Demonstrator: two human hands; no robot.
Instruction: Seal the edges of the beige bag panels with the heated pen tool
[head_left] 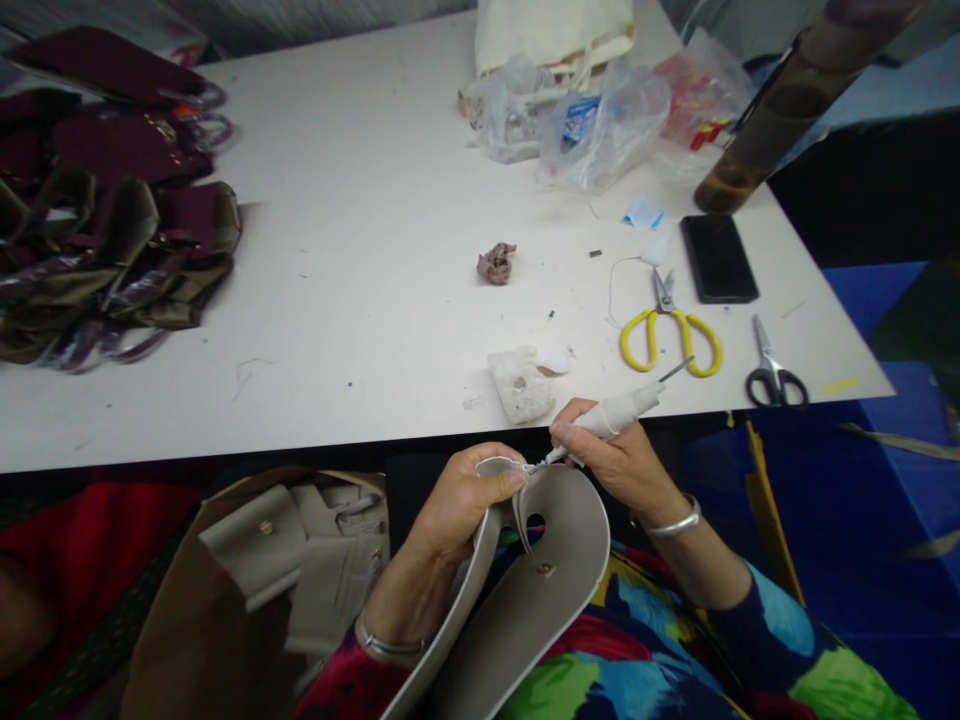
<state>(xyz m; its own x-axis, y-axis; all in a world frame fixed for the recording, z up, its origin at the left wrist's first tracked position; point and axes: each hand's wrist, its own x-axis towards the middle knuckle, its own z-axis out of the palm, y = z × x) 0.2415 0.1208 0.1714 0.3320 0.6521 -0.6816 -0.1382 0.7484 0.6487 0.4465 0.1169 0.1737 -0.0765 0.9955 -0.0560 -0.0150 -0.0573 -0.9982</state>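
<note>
The beige curved leather-like panel (547, 570) lies over the person's lap, just below the near edge of the white counter (375, 200). Its upper end is curled over and pinched between the thumb and bent fingers of the left hand (457, 500). The right hand (622, 465) is closed pen-fashion round a white-wrapped pointed tool (611, 415), whose lower tip meets the panel's curled edge beside the left thumb.

On the counter's far left is a heap of maroon and olive leather pieces (112, 220). Below its near edge, to the left, a brown bag of beige bag parts (300, 560) sits open. Crumpled clear plastic bags (600, 120) lie at the far side, right of middle. On the right side are a black phone (718, 258), yellow-handled scissors (671, 335) and smaller black-handled scissors (772, 370). A white crumbly block (521, 385) sits at the near edge, and a small brown crumpled wad (496, 263) lies mid-counter.

The step in hand looks like working the tool tip along the folded edge. A further stroke would call for a firm left pinch and a light, guided tip, kept clear of the thumb.
</note>
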